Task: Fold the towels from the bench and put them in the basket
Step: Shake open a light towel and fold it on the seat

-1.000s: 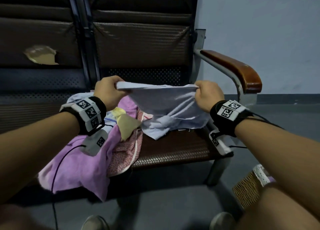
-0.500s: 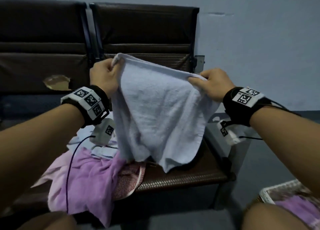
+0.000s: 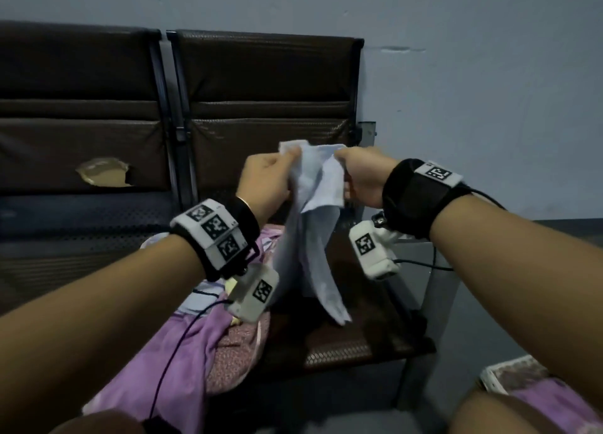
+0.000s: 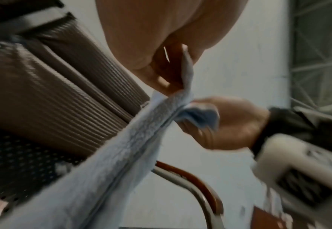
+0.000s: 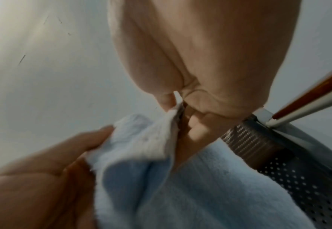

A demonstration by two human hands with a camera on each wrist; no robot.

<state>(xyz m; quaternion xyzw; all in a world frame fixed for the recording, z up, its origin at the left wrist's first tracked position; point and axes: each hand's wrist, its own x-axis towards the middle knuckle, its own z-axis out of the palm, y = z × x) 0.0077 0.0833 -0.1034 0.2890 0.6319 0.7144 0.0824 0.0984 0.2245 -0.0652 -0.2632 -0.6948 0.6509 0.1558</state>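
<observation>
A pale blue towel (image 3: 311, 238) hangs in the air above the bench seat (image 3: 346, 342), folded lengthwise with its top corners brought together. My left hand (image 3: 270, 179) pinches one top corner and my right hand (image 3: 359, 176) pinches the other, the two hands almost touching. In the left wrist view the towel (image 4: 122, 155) runs down from my left fingers (image 4: 161, 77). The right wrist view shows the same towel (image 5: 161, 178) pinched by my right hand (image 5: 182, 108). The basket (image 3: 509, 375), white-rimmed with a purple towel inside, sits on the floor at lower right.
Several unfolded towels lie on the bench's left half, a purple one (image 3: 169, 362) on top and a patterned pink one (image 3: 235, 345) beside it. The bench's metal armrest post (image 3: 437, 290) stands at the right. A grey wall (image 3: 489, 91) is behind.
The towel was lifted off the seat and spread wide between my hands. Since then my hands have come together, folding the towel in half so it hangs narrow.
</observation>
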